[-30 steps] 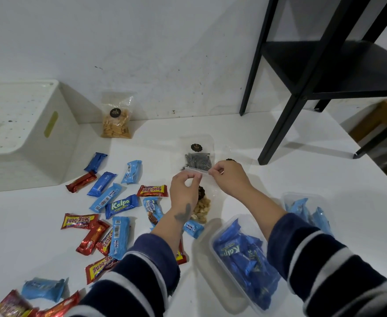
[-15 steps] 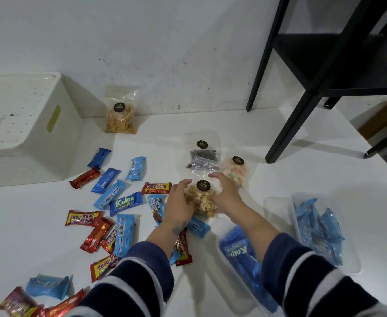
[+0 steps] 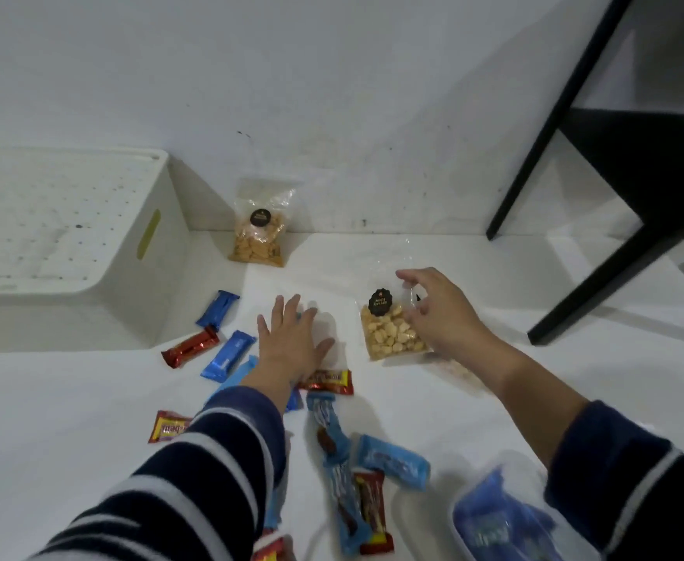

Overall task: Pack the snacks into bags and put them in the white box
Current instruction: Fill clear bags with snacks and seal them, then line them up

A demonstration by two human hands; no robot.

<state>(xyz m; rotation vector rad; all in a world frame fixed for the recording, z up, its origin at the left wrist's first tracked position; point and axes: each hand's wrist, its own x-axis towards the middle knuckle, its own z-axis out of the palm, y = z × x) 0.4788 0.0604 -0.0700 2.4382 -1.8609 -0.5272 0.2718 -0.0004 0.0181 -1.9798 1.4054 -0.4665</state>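
A clear bag of pale nuts (image 3: 389,332) with a black round sticker lies on the white table, and my right hand (image 3: 437,307) has its fingers on the bag's right edge. My left hand (image 3: 292,342) is spread flat over the snack bars left of it, fingers apart, holding nothing. A second clear bag of orange crackers (image 3: 259,232) leans against the wall at the back. The white box (image 3: 61,244) stands at the far left with a yellow-lined handle slot. Blue and red wrapped bars (image 3: 227,354) lie scattered around my left arm.
A clear plastic tub of blue snack packs (image 3: 498,524) sits at the bottom right under my right sleeve. Black shelf legs (image 3: 599,285) stand on the table at the right. More bars (image 3: 344,491) lie near the front edge.
Both hands held the nut bag together near the table's middle; now the bag lies farther back, my left hand has let go and spread out to the left, and the view has moved closer.
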